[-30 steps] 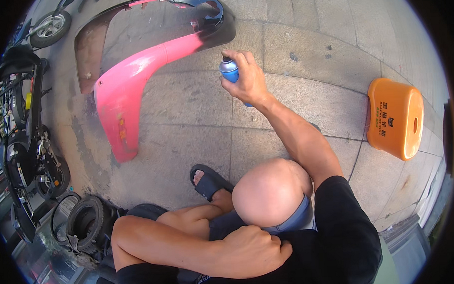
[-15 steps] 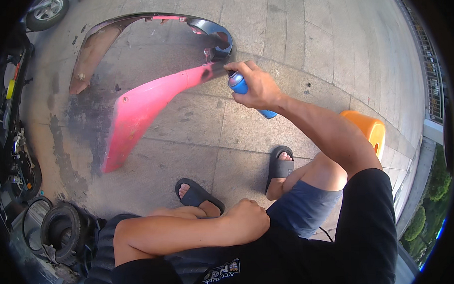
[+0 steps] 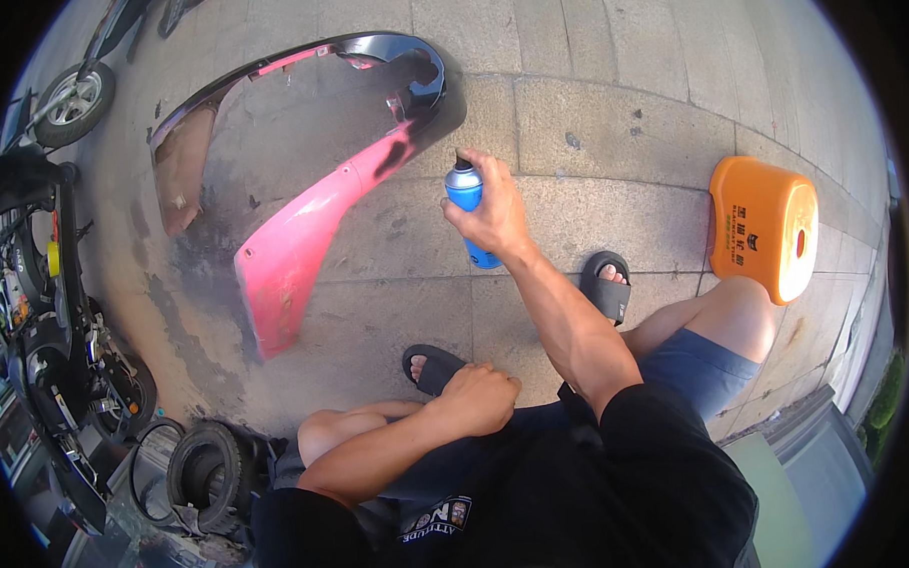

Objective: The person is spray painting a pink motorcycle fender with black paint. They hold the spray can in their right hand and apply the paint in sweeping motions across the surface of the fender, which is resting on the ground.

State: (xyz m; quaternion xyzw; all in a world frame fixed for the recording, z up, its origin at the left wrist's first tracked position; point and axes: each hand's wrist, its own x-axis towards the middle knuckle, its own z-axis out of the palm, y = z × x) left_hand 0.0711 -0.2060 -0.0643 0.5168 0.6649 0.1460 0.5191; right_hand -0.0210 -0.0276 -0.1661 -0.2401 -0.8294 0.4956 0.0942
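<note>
My right hand (image 3: 492, 208) grips a blue spray can (image 3: 464, 187) upright, the index finger at its black nozzle. The can is beside the painted end of a curved plastic vehicle panel (image 3: 297, 229). The panel's near arm is pink with a dark patch of paint; its rounded end and far edge are glossy black, and the far left tip shows a dull brownish inner side. It lies on the paving and my hands do not touch it. Over my lap my left hand (image 3: 476, 398) is curled in a loose fist, with nothing visible in it.
An orange plastic stool (image 3: 758, 228) stands on the right. Dark overspray stains the stone paving (image 3: 191, 328) around the panel. At left are a partly stripped motorbike (image 3: 57, 378), a wheel (image 3: 73, 105) and worn tyres (image 3: 209, 473). My sandalled feet rest on the paving near the panel.
My right hand has drawn the spray can back toward me, off the panel's dark end. My view has turned, bringing more of the stool and motorbike into sight. The left hand stays curled.
</note>
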